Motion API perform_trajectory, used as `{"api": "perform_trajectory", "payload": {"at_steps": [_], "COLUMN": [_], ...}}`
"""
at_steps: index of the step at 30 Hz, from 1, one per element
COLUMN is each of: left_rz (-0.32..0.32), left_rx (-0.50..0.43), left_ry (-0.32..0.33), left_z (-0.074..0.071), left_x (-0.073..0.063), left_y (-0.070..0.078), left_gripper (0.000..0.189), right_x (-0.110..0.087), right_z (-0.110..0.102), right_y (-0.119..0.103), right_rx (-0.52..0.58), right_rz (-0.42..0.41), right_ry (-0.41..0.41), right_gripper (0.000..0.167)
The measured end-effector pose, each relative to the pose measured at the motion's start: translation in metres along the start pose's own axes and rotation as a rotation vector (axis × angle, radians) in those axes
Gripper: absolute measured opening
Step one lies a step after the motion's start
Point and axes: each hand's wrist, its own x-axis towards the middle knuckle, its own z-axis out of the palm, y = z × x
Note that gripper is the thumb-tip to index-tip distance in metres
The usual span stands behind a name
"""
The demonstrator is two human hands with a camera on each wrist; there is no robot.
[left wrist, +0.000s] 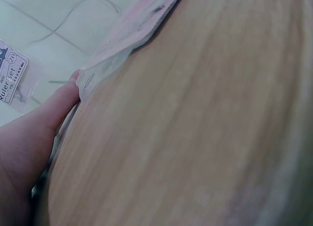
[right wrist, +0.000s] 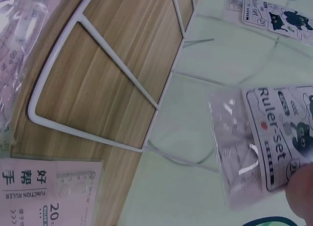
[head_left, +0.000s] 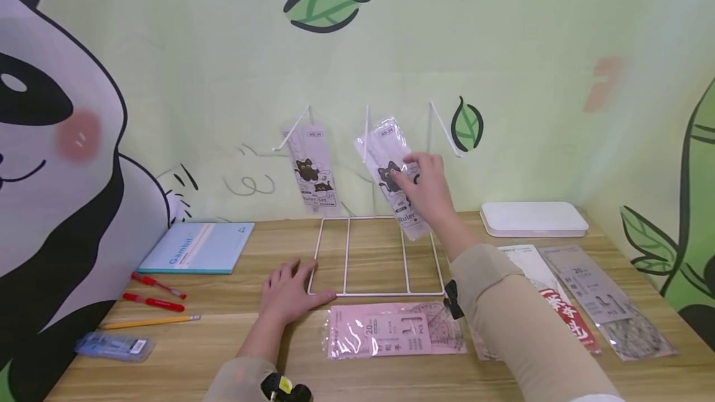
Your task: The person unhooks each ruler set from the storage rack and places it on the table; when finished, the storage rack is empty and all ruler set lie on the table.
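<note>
My right hand [head_left: 430, 188] pinches a ruler set packet [head_left: 391, 147] with a black cat print, thumb on its front. The packet tilts, its top overlapping the middle hook [head_left: 366, 132] of the white wire rack in the head view; the right wrist view shows its clear lower end [right wrist: 232, 138] with rulers inside. A similar ruler set packet [head_left: 315, 172] hangs from the left hook [head_left: 293, 128]. My left hand [head_left: 287, 293] rests on the table at the front left corner of the rack's wire base [head_left: 377, 294], fingers spread.
A pink ruler packet [head_left: 385, 334] lies before the rack, with more ruler packets [head_left: 600, 296] to the right. A white case [head_left: 533, 219] stands back right. Left are a blue notebook [head_left: 195, 247], red pens [head_left: 153, 301], a pencil [head_left: 148, 322] and a blue packet [head_left: 114, 347].
</note>
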Motion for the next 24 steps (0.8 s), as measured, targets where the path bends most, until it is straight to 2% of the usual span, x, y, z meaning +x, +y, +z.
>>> {"api": "perform_trajectory", "payload": {"at_steps": [3, 8, 13, 24], "left_rz": [-0.005, -0.027, -0.044, -0.034], "left_rx": [-0.002, -0.005, 0.004, -0.010], "left_ry": [-0.009, -0.017, -0.030, -0.025], "left_z": [-0.001, -0.003, -0.005, -0.006], "left_x": [0.000, 0.000, 0.000, -0.002], "left_y": [0.001, 0.003, 0.003, 0.006], "left_gripper": [0.093, 0.093, 0.094, 0.094], "right_x": [-0.003, -0.007, -0.013, -0.032], "right_z": [-0.003, -0.008, -0.013, -0.024], "right_y": [-0.004, -0.007, -0.007, -0.007], "right_rx": [-0.028, -0.032, -0.032, 0.011], "right_rz": [0.009, -0.024, -0.057, -0.133], "right_ry": [0.032, 0.068, 0.063, 0.044], "right_gripper": [0.045, 0.043, 0.040, 0.034]}}
